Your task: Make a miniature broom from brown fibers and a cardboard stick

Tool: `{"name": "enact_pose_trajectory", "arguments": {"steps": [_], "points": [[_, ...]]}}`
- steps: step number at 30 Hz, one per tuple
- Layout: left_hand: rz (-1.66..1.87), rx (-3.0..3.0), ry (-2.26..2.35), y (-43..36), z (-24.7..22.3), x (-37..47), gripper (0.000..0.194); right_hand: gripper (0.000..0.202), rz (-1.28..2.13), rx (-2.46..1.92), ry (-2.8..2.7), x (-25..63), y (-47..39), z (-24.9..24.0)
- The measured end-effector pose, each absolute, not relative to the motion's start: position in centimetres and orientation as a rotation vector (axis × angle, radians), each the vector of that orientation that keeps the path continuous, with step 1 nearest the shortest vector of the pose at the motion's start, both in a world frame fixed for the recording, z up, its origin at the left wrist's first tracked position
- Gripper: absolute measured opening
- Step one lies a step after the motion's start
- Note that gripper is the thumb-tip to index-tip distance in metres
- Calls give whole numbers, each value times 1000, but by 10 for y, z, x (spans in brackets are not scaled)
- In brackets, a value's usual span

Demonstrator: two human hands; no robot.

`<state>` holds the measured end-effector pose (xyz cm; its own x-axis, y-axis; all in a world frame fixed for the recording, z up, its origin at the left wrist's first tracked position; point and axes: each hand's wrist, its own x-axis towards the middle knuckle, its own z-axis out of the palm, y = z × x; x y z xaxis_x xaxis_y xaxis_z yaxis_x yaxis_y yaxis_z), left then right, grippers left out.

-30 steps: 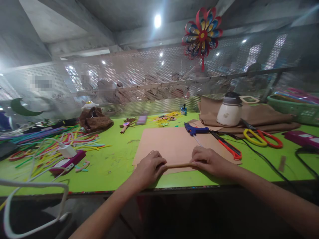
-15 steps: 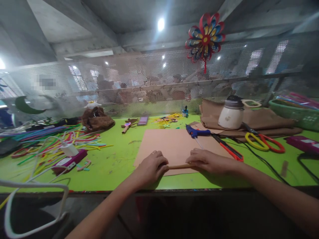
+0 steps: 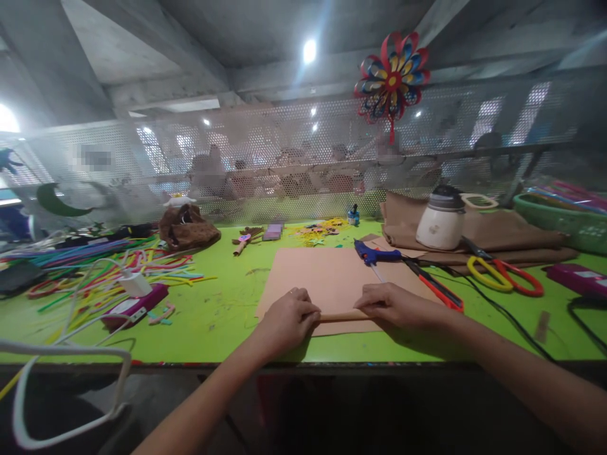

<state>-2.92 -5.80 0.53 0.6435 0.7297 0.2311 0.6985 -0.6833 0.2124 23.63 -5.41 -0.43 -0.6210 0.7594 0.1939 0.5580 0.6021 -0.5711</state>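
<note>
A flat sheet of brown paper (image 3: 313, 275) lies on the green table near its front edge. Along its near side runs a narrow rolled paper tube (image 3: 337, 316), gripped at its left end by my left hand (image 3: 290, 319) and at its right end by my right hand (image 3: 391, 304). Both hands have their fingers curled down over the roll, which hides its ends. Just beyond my right hand, a blue glue gun (image 3: 377, 253) rests on the sheet's far right part. A red and black cutter (image 3: 439, 289) lies beside the sheet's right edge.
Scissors (image 3: 505, 276) and a white jug (image 3: 441, 221) on folded brown material (image 3: 512, 237) are at right. Left are colourful pipe cleaners (image 3: 161, 272), a purple power strip (image 3: 135, 308) and a brown furry piece (image 3: 187, 227). A perforated screen (image 3: 265, 145) stands behind.
The view has shifted very slightly. Both hands keep their places on the paper roll, with hardly any visible movement.
</note>
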Motion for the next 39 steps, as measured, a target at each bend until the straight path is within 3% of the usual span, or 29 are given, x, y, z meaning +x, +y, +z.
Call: {"name": "enact_pose_trajectory", "arguments": {"steps": [6,11,18,25,39], "points": [[490,2801,1271,-64,6,-26,29,11,912,-1236,-2162,235,-48,-8],[555,2773,1324,-70,5,-24,26,11,894,-1247,-2104,232,-50,-11],[569,2693,1348,-69,5,-24,25,13,731,-1276,-2105,230,-52,-15],[301,2488,1399,-51,17,-23,24,18,438,-1104,-2215,230,-56,-23],[392,2428,1301,-42,9,-28,26,20,-20,-936,-2538,226,-66,-15]]}}
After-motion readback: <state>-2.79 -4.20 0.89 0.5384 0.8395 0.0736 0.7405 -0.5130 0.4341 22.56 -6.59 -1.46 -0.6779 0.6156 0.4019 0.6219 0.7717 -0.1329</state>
